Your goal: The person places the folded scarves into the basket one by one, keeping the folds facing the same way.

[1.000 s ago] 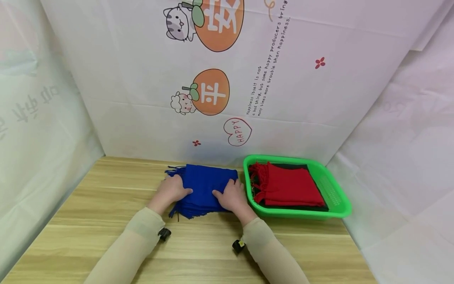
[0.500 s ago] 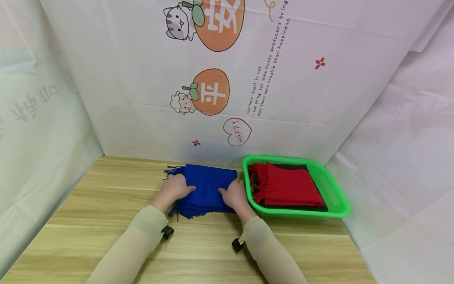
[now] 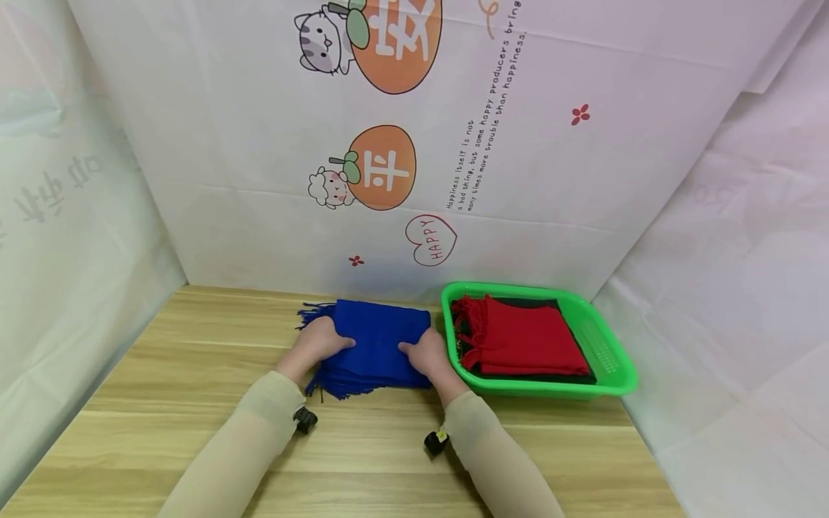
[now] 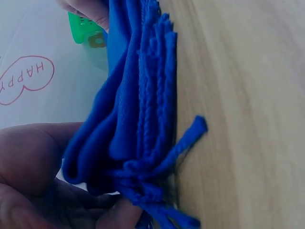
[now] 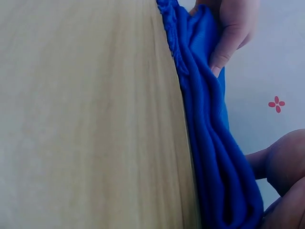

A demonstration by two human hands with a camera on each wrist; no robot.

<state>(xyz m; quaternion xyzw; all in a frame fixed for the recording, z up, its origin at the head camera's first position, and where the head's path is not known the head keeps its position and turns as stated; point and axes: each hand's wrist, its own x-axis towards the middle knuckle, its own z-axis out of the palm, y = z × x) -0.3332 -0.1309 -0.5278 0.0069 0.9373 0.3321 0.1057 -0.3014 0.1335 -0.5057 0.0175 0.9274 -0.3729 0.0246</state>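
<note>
A folded blue scarf [image 3: 378,334] with fringe lies on the wooden table in the head view. My left hand [image 3: 319,341] grips its fringed left side, thumb on top. At the opposite side, my right hand [image 3: 429,352] holds the folded edge with its thumb on the top layer too. In the left wrist view, the layers of the scarf [image 4: 121,90] sit between the thumb and fingers of the left hand [image 4: 31,157], and loose tassels trail onto the table. From the right wrist, the rounded fold of the scarf [image 5: 214,138] meets the right hand [image 5: 286,164]; its fingertips are hidden.
Right beside the right hand stands a green plastic basket [image 3: 627,370]. Inside it, a folded red fringed scarf [image 3: 534,338] lies on a dark folded cloth [image 3: 550,303]. A white printed wall covering [image 3: 518,244] rises behind the table [image 3: 363,460].
The right hand's fingers, earlier spread over the top right corner, have slipped down around the scarf's right edge. The left hand has shifted slightly inward, its thumb farther onto the scarf.
</note>
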